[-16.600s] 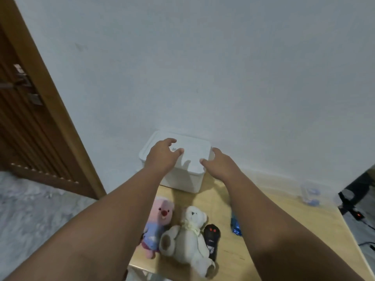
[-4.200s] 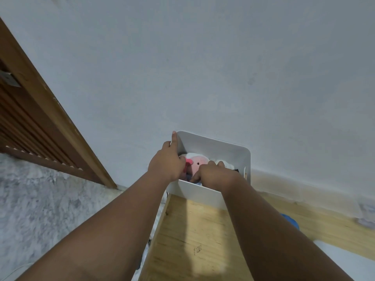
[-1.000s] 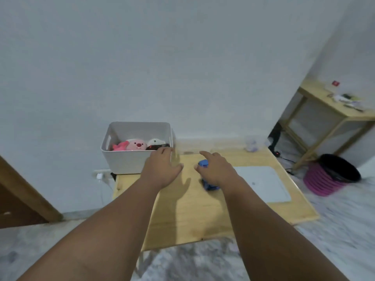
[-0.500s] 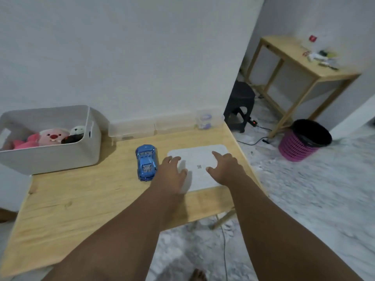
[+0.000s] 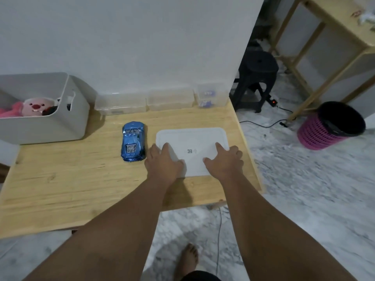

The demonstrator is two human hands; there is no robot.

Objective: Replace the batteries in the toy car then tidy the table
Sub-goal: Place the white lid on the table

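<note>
My left hand (image 5: pixel 163 165) and right hand (image 5: pixel 224 161) rest on the white lid (image 5: pixel 192 136) at the centre of the frame, fingers straight and spread, gripping nothing. The blue toy car (image 5: pixel 133 141) sits on the wooden table (image 5: pixel 60 179) just beside the lid, frame-left of it. A grey bin (image 5: pixel 50 126) holding a pink plush toy (image 5: pixel 33 106) stands at the left edge

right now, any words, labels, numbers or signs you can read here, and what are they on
Nothing here reads as words or numbers.
white lid: a square scan code with a tiny mark beside it, too small to read.
clear box by the wall: blue printed items inside, blurred.
far wooden table: a red and white item, blurred.
</note>
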